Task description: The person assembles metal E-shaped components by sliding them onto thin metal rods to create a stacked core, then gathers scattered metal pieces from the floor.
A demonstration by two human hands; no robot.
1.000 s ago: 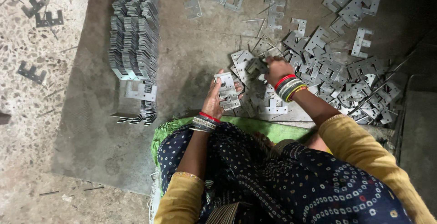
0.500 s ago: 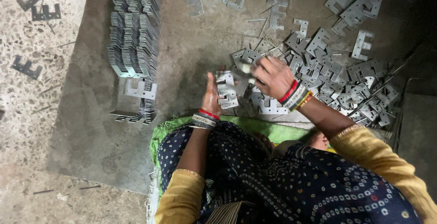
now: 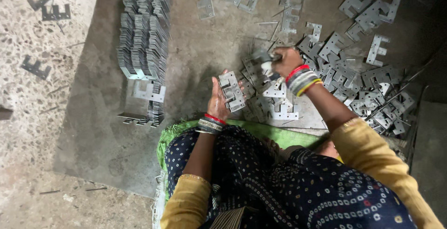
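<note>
Two bare hands work over a grey floor sheet [image 3: 195, 57] strewn with flat, E-shaped metal plates. The left hand [image 3: 219, 99] stands palm-inward and holds a small stack of plates [image 3: 232, 91] upright, the fingers pressed together behind the stack and the thumb on its near side; red and silver bangles [image 3: 212, 123] ring the wrist. The right hand [image 3: 285, 60] is lifted just above the loose pile of plates [image 3: 354, 84] that spreads to the right, and its fingers are closed in a pinch on a single plate [image 3: 261, 57], which is blurred. That plate sits a little above and to the right of the held stack, near it but not touching. Multicoloured bangles [image 3: 301, 78] cover the right wrist. To the left, well apart from both hands, long rows of stacked plates [image 3: 144, 29] stand on edge on the sheet, with a shorter stack [image 3: 148, 99] just below them. A few dark plates [image 3: 51, 12] lie on the speckled floor [image 3: 28, 131] beyond the sheet's edge. The person sits on a green cloth [image 3: 270, 133], wearing a dark dotted garment [image 3: 288, 182] with mustard sleeves [image 3: 372, 150].
</note>
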